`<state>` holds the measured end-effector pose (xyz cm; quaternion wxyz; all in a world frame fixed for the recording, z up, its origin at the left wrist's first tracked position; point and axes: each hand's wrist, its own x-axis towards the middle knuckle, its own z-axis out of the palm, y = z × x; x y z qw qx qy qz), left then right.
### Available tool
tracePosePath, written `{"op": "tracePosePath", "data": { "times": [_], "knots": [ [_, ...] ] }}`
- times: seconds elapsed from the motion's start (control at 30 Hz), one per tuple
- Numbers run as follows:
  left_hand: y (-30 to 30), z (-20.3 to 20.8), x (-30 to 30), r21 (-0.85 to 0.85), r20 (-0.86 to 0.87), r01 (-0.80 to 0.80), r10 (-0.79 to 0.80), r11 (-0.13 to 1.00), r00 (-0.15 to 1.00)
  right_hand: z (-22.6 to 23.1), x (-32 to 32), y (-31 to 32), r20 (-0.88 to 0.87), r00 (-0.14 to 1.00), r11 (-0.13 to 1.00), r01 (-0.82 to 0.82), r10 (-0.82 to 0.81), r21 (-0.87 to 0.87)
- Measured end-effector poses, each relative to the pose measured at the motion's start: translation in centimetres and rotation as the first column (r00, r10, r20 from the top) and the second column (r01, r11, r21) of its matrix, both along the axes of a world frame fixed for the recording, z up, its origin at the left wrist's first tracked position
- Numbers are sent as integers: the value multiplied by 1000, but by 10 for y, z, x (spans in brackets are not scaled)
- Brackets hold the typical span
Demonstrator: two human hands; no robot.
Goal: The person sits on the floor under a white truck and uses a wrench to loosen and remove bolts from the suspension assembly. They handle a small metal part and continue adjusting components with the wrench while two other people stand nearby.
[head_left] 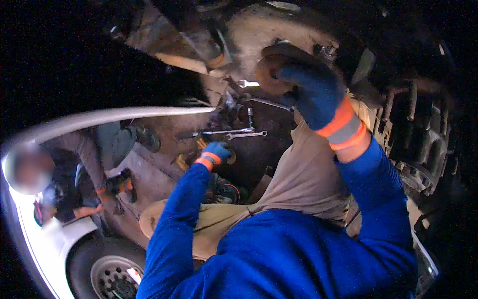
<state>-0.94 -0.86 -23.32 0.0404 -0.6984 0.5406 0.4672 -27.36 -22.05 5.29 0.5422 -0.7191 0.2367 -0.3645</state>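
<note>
My right hand (311, 92), in a blue glove with an orange and grey cuff, is raised and grips the edge of a rusty round brake disc (271, 67) under a vehicle. My left hand (216, 152), gloved the same way, reaches down to the dirty floor beside a yellow-handled tool (201, 144). Its fingers are curled, and what they hold is hidden. Just beyond it lie two silver wrenches (246, 133). My knees in beige trousers (303, 174) are between my arms.
A white vehicle body (45, 234) with a wheel (112, 276) curves along the left, and a crouching person shows in it. Another wrench (248, 83) lies further off. Dark suspension parts (423, 134) crowd the right side.
</note>
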Motion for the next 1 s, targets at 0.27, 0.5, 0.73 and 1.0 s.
{"op": "tracePosePath", "data": {
  "times": [0.27,0.5,0.73,1.0],
  "knots": [
    [15,217,18,-113,-643,-826,593,552,484,-29,126,-5,-257,863,886,-359,435,292],
    [58,212,19,-55,-770,-945,590,321,245,-80,200,-18,-638,705,866,-486,309,-118],
    [68,200,26,35,-819,-956,556,292,140,-197,215,-72,-854,442,800,-389,-274,-457],
    [59,192,29,-45,-852,-972,500,229,157,-120,210,-60,-922,383,832,-527,50,-174]
  ]
}}
